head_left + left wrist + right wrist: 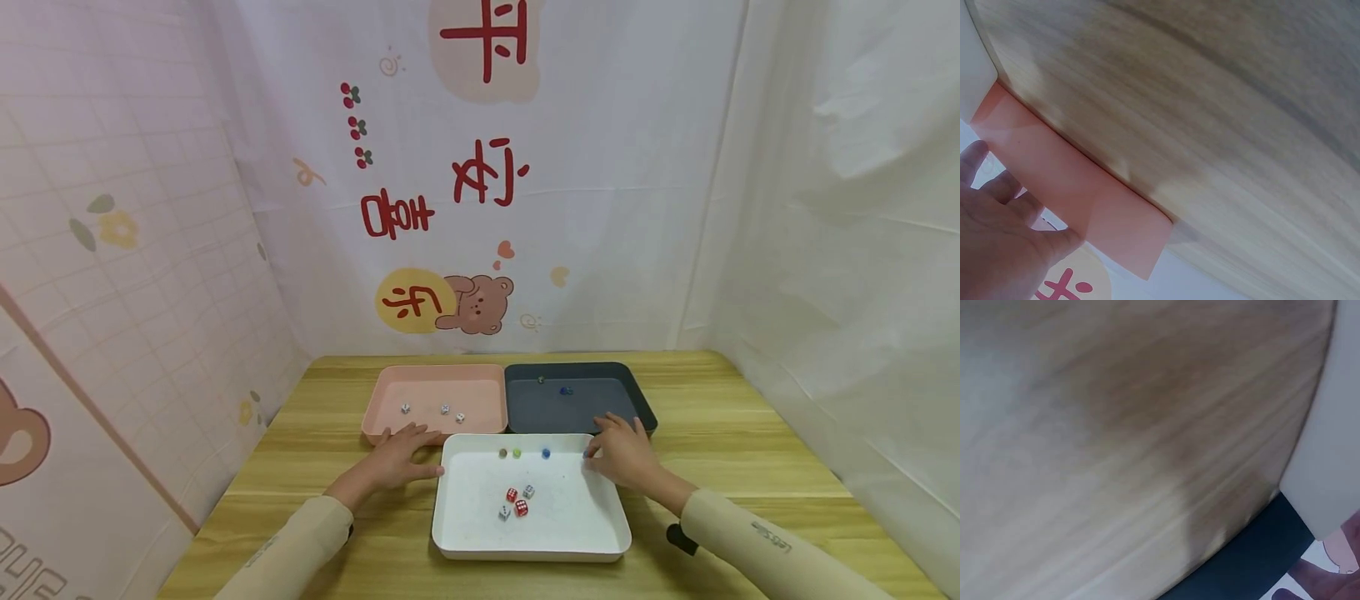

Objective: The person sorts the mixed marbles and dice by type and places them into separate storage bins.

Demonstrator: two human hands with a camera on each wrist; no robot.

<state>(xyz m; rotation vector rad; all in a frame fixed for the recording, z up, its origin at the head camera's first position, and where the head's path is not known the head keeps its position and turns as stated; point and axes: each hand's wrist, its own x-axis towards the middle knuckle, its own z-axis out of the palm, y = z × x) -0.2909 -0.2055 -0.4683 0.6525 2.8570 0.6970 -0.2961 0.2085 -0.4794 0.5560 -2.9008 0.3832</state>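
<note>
In the head view, a white tray holds red dice, white dice and a row of small marbles: brown, green and blue. My right hand reaches over its far right corner. Thumb and index finger pinch a small blue marble, mostly covered by the fingertips. My left hand, fingers spread, lies at the front edge of the pink tray, its thumb near the white tray's left rim. The left wrist view shows those fingers against the pink tray's wall.
Behind the white tray, the pink tray has white dice in it. Beside it, a dark blue-grey tray contains a few marbles. All three trays stand on a wooden table, with printed cloth walls around it.
</note>
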